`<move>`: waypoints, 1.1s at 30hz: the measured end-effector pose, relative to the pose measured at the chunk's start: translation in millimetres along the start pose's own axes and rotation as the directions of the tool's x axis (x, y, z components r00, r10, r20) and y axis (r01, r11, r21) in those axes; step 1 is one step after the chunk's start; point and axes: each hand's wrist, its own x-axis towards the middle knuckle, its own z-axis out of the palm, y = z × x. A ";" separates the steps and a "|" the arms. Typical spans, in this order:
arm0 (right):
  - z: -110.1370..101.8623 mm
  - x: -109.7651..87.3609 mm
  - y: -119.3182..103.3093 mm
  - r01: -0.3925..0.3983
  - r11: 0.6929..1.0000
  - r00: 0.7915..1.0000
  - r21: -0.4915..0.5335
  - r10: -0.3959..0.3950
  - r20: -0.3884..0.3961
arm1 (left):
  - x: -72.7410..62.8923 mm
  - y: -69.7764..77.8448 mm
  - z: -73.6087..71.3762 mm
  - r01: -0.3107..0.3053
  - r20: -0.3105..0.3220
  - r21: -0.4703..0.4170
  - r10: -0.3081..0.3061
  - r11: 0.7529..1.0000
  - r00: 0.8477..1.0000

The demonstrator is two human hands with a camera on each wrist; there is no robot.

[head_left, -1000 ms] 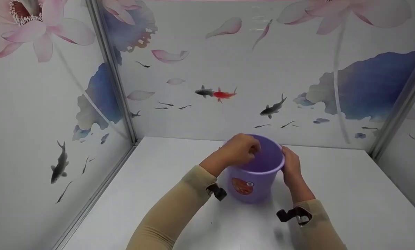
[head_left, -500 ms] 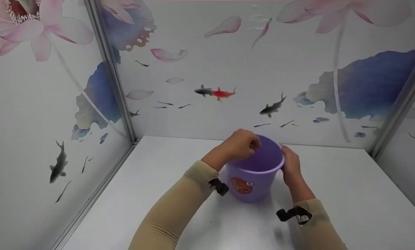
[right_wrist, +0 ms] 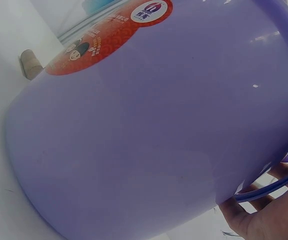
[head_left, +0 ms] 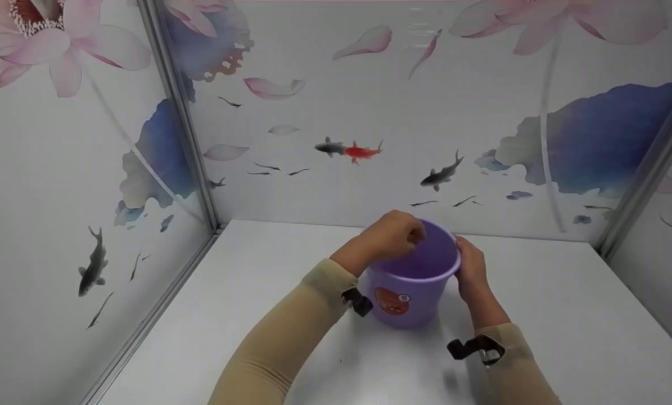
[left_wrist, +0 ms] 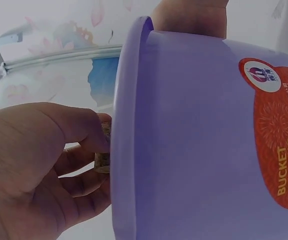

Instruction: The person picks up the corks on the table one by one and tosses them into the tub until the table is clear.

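Observation:
A purple bucket (head_left: 406,304) with a red label stands upright on the white table. My left hand (head_left: 395,233) is over its near-left rim, fingers curled down at the opening. In the left wrist view, the thumb and fingers of the left hand (left_wrist: 49,155) pinch a small, rough brown object (left_wrist: 103,162); the rim hides most of it, and I cannot tell its kind. My right hand (head_left: 472,267) holds the bucket's right side at the rim. The right wrist view shows that hand (right_wrist: 271,217) at the bucket's purple handle (right_wrist: 266,191).
The white table (head_left: 279,270) reaches to a back wall (head_left: 313,197) printed with fish and petals, close behind the bucket. A side wall (head_left: 43,185) with a metal corner post (head_left: 184,112) stands on the left. Both wrists wear small black cameras (head_left: 358,302).
My left hand has shifted slightly up and to the right over the bucket's opening, still curled. The right hand and the bucket have stayed in place.

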 end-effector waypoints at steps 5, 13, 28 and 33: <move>-0.3 0.2 -0.1 -0.008 1.000 1.000 -0.002 0.008 0.004 | -1.1 0.4 3.2 0.031 0.011 -0.012 -0.030 0.999 0.999; 0.4 0.2 -0.3 0.015 1.000 1.000 0.008 -0.015 -0.004 | -1.0 -0.2 0.4 0.031 0.029 -0.018 -0.031 0.999 0.999; 3.0 -3.1 0.6 0.033 0.999 0.999 0.036 -0.032 -0.008 | -11.4 -6.6 1.3 -0.007 0.021 0.021 0.007 1.000 1.000; 3.5 -3.1 0.2 0.045 0.999 0.999 0.020 -0.045 -0.009 | -12.0 -6.6 1.5 0.001 0.016 0.002 -0.001 1.000 1.000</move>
